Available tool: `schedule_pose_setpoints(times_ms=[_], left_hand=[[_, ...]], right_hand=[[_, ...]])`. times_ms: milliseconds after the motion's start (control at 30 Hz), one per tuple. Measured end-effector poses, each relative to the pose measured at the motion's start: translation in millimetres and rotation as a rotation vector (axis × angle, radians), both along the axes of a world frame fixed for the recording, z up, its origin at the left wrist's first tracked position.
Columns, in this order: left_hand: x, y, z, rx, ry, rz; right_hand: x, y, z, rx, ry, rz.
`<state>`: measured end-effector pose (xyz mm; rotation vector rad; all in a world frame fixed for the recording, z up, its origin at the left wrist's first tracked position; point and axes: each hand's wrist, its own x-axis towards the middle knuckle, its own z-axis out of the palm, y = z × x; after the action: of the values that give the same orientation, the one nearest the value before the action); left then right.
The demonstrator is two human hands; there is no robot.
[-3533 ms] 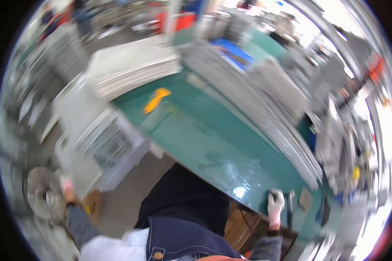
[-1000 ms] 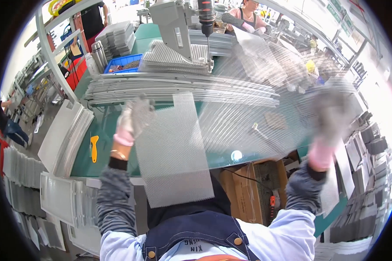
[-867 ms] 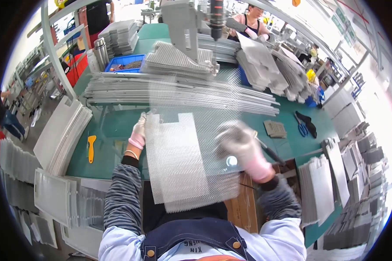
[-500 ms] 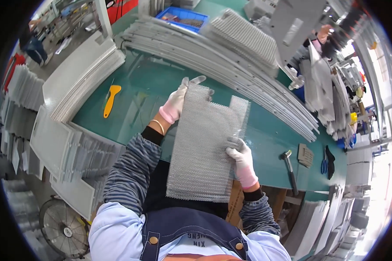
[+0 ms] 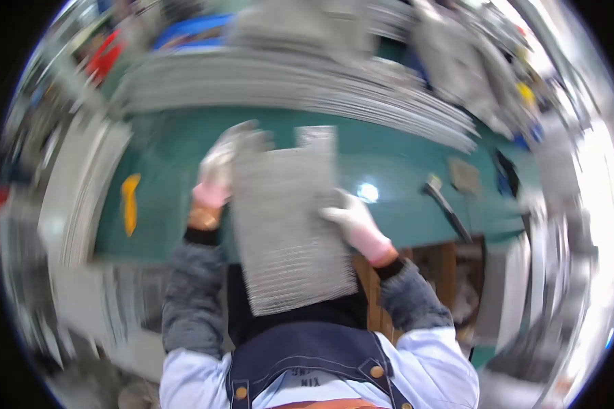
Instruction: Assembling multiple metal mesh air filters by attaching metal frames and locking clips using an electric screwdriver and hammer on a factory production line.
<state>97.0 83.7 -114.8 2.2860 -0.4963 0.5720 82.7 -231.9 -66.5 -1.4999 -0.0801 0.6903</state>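
Observation:
Between my gloved hands is a grey metal mesh panel (image 5: 290, 218) with a notch cut in its far edge. It is tilted over the front of the green table (image 5: 402, 204), its lower end above my lap. My left hand (image 5: 223, 163) grips the panel's upper left edge, some fingers hidden behind it. On the right edge, about halfway down, my right hand (image 5: 353, 221) holds on with its thumb over the front face. Motion smears the whole view, so finger detail is soft.
Long metal strips (image 5: 286, 85) lie stacked along the table's far side. A yellow scraper (image 5: 129, 204) is at the left. At the right are a hammer (image 5: 448, 208), a beige block (image 5: 464, 176) and dark-handled pliers (image 5: 505, 174). Behind the strips stands a blue bin (image 5: 194, 31).
My head has turned, so the view has swung and blurred. Both hands still hold the mesh panel, which now appears further left and leans the other way.

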Motion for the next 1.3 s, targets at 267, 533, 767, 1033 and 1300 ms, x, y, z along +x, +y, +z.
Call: schedule_pose_setpoints(times_ms=[267, 533, 767, 1033, 1300], left_hand=[[0, 17, -27, -1.341, 0.532, -0.272], [-10, -18, -6, -1.331, 0.593, -0.049], [9, 0, -35, -1.272, 0.581, -0.123], [-7, 15, -25, -1.404, 0.539, -0.161], [-5, -13, -6, -1.396, 0.477, -0.199]], right_hand=[[-30, -196, 82, -0.788, -0.991, -0.278], [-170, -465, 107, -1.803, -0.094, -0.459], [-184, -508, 95, -1.621, -0.146, -0.492], [-165, -504, 78, -1.634, -0.282, -0.569], [-175, -494, 83, -1.639, -0.240, -0.511]])
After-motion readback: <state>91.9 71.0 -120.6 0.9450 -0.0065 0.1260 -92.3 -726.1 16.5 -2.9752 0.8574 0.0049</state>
